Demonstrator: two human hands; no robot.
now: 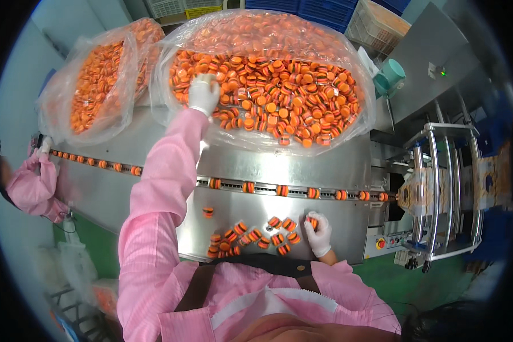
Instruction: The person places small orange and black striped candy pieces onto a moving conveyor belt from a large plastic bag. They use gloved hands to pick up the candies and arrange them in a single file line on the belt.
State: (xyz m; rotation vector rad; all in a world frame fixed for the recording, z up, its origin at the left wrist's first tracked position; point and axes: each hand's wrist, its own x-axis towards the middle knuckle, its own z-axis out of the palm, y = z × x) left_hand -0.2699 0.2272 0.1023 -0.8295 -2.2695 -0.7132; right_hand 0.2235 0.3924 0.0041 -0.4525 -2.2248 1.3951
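Note:
White-gloved, my left hand [204, 96] reaches over the table to the left part of a large clear plastic bag [159, 74] full of burger-shaped candies [279, 97]. Its fingers look curled in among the candies; what they hold is hidden. My right hand [319, 235], also gloved, is near the table's front edge, closed around one burger-shaped candy [312, 223]. Left of it, several loose candies [253, 234] are scattered on the steel table [342, 219]. Between the bag and these runs a narrow conveyor track [265, 187] carrying a row of spaced candies [283, 190].
A second bag of candies [88, 85] lies at the far left, beside a co-worker in pink [37, 185] at the track's left end. At right, the track enters a wrapping machine [439, 188] with metal rollers. A teal cup [390, 74] and crates [325, 12] stand behind.

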